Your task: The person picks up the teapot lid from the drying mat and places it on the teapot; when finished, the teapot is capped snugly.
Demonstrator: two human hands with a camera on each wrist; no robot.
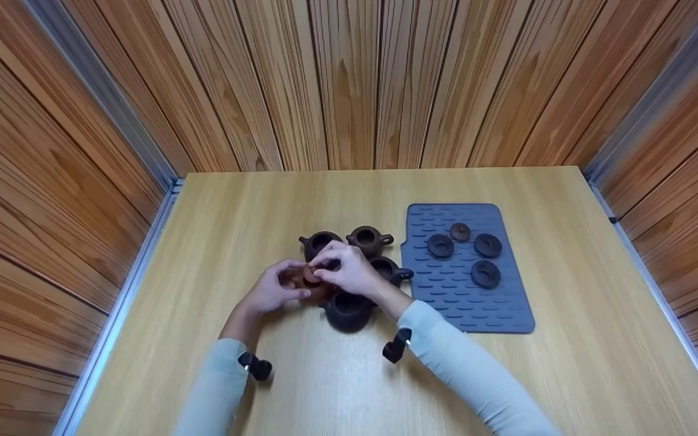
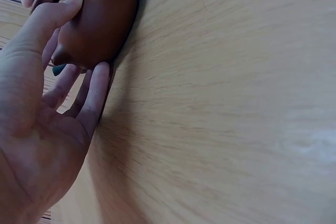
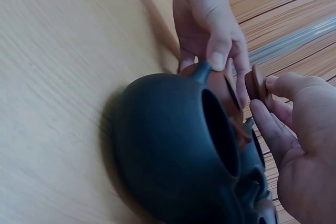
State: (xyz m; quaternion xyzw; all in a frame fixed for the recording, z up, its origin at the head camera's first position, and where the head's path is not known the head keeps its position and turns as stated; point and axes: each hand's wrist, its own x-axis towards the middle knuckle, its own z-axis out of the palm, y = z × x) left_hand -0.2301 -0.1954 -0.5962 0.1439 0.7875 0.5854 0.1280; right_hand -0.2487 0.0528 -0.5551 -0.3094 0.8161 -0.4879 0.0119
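Note:
My left hand steadies a small reddish-brown clay teapot, its thumb on one side of the body and its fingers on the other, around the spout. Between thumb and fingers, my right hand pinches a round reddish-brown lid. The lid is tilted and held over the teapot's mouth. Close beside stands a larger dark teapot with no lid on it. Behind the hands are more lidless dark teapots, one at the back left and one at the back right; another teapot is partly hidden by my right hand.
A grey ridged mat lies on the wooden table, right of the teapots. On it rest several dark round lids, including a large lid and a smaller lid. Wood-panelled walls enclose the table at the back and sides.

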